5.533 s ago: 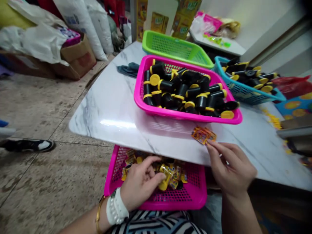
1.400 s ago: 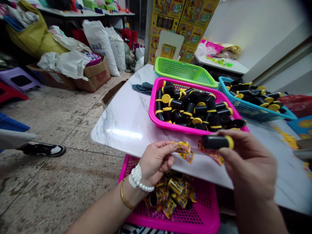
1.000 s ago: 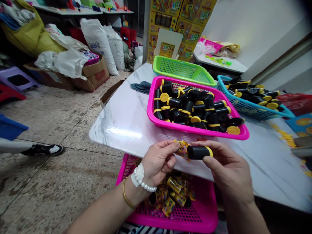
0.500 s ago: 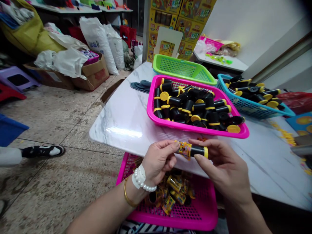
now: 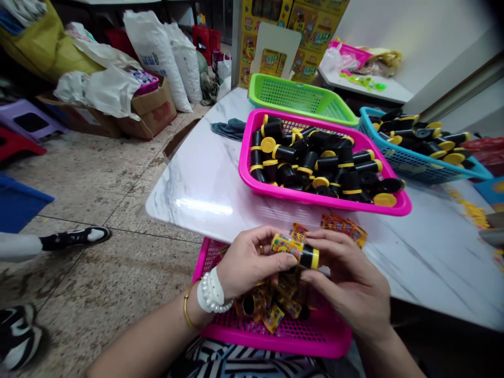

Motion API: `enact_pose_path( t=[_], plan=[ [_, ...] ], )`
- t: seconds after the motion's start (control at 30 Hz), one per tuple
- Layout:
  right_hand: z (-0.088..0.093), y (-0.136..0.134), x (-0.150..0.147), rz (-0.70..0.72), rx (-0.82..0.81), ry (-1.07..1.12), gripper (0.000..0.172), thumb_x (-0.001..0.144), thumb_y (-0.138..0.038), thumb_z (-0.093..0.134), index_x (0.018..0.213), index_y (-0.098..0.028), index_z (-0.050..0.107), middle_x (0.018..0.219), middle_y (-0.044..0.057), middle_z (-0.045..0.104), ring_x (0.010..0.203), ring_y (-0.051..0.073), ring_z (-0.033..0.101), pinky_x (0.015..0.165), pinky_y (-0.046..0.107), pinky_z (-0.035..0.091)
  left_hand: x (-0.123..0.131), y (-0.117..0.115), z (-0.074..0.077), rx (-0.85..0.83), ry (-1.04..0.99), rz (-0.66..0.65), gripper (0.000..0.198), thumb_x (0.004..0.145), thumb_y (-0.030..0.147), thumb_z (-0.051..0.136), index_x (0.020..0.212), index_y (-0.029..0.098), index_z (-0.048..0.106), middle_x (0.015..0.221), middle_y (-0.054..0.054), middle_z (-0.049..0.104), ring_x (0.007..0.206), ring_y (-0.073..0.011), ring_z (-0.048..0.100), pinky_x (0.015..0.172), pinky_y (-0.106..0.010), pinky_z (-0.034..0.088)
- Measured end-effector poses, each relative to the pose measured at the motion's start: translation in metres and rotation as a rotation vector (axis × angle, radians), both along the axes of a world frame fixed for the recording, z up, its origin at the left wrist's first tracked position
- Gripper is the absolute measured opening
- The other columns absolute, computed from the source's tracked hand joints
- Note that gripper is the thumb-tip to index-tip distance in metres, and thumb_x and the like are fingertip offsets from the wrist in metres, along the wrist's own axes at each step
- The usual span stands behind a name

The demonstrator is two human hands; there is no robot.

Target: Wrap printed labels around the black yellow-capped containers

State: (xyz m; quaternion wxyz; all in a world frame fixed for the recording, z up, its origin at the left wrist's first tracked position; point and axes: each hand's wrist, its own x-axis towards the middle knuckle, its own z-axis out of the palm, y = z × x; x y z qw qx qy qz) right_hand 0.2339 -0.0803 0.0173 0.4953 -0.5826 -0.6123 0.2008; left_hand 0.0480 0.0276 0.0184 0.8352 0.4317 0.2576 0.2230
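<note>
From the head, the view faces forward and down across the table (image 5: 197, 176), left hand (image 5: 250, 258) and right hand (image 5: 350, 281) near.

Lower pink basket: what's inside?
A loose pile of yellow-printed canisters, one showing a dark open end. The left hand, right hand and tabletop cover parts of the basket; whatever lies beneath the pile is hidden.
</note>
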Motion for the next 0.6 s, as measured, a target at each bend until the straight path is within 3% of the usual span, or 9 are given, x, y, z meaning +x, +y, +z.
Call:
enact_pose_path(
  t=[0.17, 0.27, 0.43, 0.6],
  plan=[
    [0.007, -0.017, -0.004, 0.123, -0.007, -0.224, 0.045, 0.085, -0.013, 0.076, 0.127, -0.029, 0.070, 0.105, 0.007, 0.071, 0.093, 0.019, 0.073, 0.081, 0.030, 0.063, -0.008, -0.017, -0.010, -0.068, 0.023, -0.062, 0.030, 0.069, 0.018, 0.088, 0.093, 0.014, 0.069, 0.079, 0.000, 0.069, 0.067, -0.0088, 0.061, 0.064, -0.020, 0.051],
    [0.004, -0.027, -0.011, 0.119, 0.026, -0.285, 0.054, 0.085, -0.010, 0.075, 0.135, -0.027, 0.065, 0.105, 0.007, 0.075, 0.092, 0.019, 0.075, 0.081, 0.028, 0.064, -0.008, -0.028, -0.020, -0.046, 0.021, -0.069, 0.029, 0.068, 0.017, 0.089, 0.092, 0.014, 0.072, 0.081, -0.001, 0.070, 0.073, -0.0090, 0.062, 0.073, -0.021, 0.051],
    [-0.008, -0.040, -0.019, 0.049, 0.038, -0.306, 0.045, 0.081, -0.012, 0.079, 0.123, -0.027, 0.072, 0.103, 0.008, 0.077, 0.092, 0.021, 0.076, 0.081, 0.031, 0.066, -0.016, -0.039, -0.034, -0.108, 0.081, -0.169, 0.031, 0.078, 0.028, 0.082, 0.106, 0.018, 0.075, 0.079, -0.002, 0.071, 0.064, -0.0120, 0.063, 0.061, -0.024, 0.050],
    [-0.032, -0.050, -0.032, -0.041, -0.007, -0.162, 0.033, 0.079, -0.014, 0.082, 0.110, -0.026, 0.076, 0.091, 0.006, 0.078, 0.080, 0.020, 0.076, 0.069, 0.031, 0.066, -0.019, -0.049, -0.038, 0.299, 0.200, -0.011, 0.017, 0.079, 0.022, 0.081, 0.096, 0.019, 0.081, 0.095, -0.007, 0.078, 0.091, -0.0182, 0.070, 0.089, -0.029, 0.051]
  ],
)
